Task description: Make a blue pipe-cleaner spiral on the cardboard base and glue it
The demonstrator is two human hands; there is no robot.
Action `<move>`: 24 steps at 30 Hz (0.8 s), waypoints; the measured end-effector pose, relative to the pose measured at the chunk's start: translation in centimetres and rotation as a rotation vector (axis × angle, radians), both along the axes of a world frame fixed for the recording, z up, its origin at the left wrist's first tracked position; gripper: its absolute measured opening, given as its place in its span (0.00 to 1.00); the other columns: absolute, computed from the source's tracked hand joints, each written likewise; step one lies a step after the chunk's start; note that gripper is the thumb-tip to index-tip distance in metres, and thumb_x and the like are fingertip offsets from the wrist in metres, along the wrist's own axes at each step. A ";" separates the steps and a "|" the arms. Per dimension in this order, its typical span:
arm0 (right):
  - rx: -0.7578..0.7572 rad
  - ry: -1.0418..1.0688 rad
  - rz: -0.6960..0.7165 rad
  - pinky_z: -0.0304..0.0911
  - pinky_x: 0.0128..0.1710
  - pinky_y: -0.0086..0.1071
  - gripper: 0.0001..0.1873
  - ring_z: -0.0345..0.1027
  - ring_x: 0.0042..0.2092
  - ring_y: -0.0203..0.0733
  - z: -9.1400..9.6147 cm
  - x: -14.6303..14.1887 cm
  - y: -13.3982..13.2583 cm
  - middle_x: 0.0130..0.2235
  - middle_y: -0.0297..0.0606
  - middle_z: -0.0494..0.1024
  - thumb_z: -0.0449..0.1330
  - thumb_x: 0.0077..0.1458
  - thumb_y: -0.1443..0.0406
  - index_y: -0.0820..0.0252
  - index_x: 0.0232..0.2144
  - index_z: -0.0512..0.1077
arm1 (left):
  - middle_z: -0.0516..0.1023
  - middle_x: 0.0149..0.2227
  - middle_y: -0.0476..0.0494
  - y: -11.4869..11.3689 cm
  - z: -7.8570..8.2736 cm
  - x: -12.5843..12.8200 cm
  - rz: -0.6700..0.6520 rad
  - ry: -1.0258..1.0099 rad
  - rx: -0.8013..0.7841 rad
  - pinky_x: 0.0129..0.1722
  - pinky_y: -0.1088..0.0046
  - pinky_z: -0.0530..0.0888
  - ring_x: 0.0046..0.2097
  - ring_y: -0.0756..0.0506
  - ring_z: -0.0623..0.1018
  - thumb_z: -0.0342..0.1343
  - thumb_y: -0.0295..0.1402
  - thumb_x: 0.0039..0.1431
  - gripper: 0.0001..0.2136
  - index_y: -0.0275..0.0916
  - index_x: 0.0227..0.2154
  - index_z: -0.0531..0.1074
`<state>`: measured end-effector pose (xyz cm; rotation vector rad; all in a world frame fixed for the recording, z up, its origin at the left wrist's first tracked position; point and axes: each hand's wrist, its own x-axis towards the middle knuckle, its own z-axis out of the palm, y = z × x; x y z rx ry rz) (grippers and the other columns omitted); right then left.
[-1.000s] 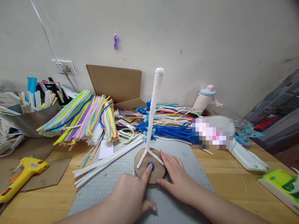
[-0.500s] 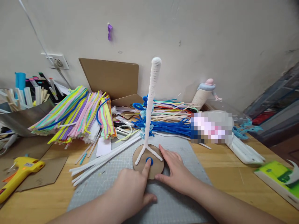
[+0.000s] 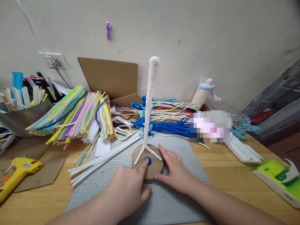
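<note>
A round cardboard disc (image 3: 153,171) lies on the grey cutting mat. From it rises an upright stick wrapped in white pipe cleaner (image 3: 150,93), with two white branches spread over the disc at its foot. My left hand (image 3: 126,189) rests its outstretched index fingertip on a small blue coil (image 3: 148,160) in front of the stick; the thumb stands apart and the other fingers are curled. My right hand (image 3: 174,167) grips the disc's right edge, thumb at the front and fingers further back.
White strips (image 3: 100,162) lie across the cutting mat (image 3: 178,200). Pipe cleaner bundles (image 3: 77,115), blue pipe cleaners (image 3: 171,128) and scissors (image 3: 123,131) are behind. A yellow glue gun (image 3: 21,170) lies left; a green box (image 3: 278,179) sits right. A bottle (image 3: 202,93) stands near the wall.
The whole view has shifted slightly, so everything sits a little further left. Both hands keep their places on the blue coil and the disc.
</note>
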<state>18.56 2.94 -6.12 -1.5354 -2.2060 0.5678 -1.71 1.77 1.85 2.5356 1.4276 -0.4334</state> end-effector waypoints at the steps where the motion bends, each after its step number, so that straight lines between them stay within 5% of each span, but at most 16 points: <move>1: 0.000 -0.002 -0.001 0.42 0.58 0.48 0.56 0.49 0.61 0.53 0.0 0.0 0.0 0.61 0.47 0.58 0.61 0.45 0.46 0.55 0.65 0.34 | 0.80 0.35 0.32 0.0 0.0 0.0 0.004 0.009 0.006 0.35 0.61 0.72 0.37 0.35 0.79 0.46 0.46 0.57 0.33 0.37 0.63 0.49; 15: -0.014 0.000 -0.009 0.42 0.57 0.50 0.58 0.51 0.60 0.55 0.5 -0.3 0.0 0.60 0.49 0.59 0.61 0.44 0.46 0.55 0.65 0.32 | 0.80 0.35 0.33 0.4 -0.2 -0.2 -0.037 -0.046 0.031 0.34 0.58 0.73 0.36 0.34 0.79 0.45 0.42 0.54 0.34 0.33 0.63 0.49; 24: -0.018 0.004 -0.015 0.42 0.57 0.49 0.59 0.51 0.60 0.55 0.4 -0.3 0.0 0.60 0.48 0.59 0.63 0.43 0.46 0.55 0.65 0.32 | 0.80 0.36 0.37 1.0 -0.6 -1.5 -0.110 -0.170 0.027 0.33 0.62 0.73 0.36 0.35 0.79 0.50 0.42 0.51 0.35 0.39 0.62 0.52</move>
